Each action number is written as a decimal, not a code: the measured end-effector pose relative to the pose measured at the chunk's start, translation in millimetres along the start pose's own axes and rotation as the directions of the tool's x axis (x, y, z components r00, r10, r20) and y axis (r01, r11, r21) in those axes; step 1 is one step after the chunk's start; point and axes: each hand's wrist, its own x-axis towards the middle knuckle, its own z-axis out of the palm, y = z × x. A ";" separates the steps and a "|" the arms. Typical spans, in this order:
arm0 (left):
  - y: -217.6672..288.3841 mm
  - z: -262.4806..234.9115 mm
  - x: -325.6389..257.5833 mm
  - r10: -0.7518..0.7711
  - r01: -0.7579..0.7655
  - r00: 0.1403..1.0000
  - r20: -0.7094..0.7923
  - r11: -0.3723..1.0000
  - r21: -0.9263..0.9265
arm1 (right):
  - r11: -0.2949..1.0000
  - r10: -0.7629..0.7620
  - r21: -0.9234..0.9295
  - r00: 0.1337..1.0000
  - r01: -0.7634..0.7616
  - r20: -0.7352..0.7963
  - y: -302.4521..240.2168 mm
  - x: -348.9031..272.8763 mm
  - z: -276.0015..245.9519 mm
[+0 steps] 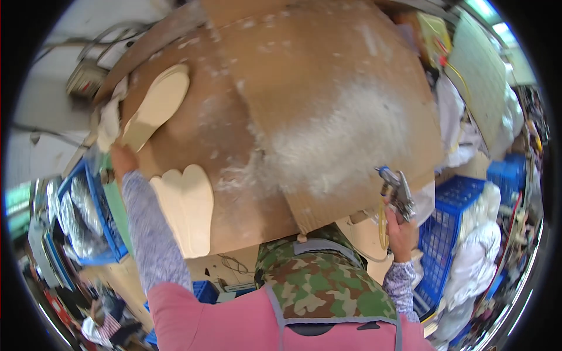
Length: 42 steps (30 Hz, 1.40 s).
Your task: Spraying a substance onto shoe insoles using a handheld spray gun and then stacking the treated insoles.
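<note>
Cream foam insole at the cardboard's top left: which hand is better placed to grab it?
Left. The left hand sits beside the cream foam insole; the right hand holds a metal spray gun far across the cardboard.

I am in a small footwear workshop, a cluttered working floor rather than a home. My desk (pixel 328 76) is covered in brown cardboard sheets crusted with white dried glue overspray. Pale cream flat shoe insoles (pixel 186 213) lie on it, and a metal spray gun (pixel 397 193) sits in my right hand (pixel 400 234) (its hose is yellow). Blue plastic crates (pixel 448 234) stand at both sides, one holding silvery wrapped bundles (pixel 79 216), with white filled plastic bags (pixel 480 257) heaped about.
</note>
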 end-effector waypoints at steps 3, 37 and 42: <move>37.7 -108.1 -24.0 -0.115 0.141 0.987 0.114 0.273 -0.951 | 1.000 0.013 -0.011 0.999 -0.013 0.045 6.2 8.1 -6.6; 321.4 -181.7 -285.9 0.363 0.748 0.653 0.665 -0.174 -0.640 | 0.926 -0.348 0.078 0.750 0.370 0.562 -43.6 43.3 27.3; 322.8 -184.6 -283.4 0.380 0.756 0.640 0.668 -0.152 -0.637 | 0.931 -0.338 0.079 0.762 0.356 0.553 -41.6 53.8 24.4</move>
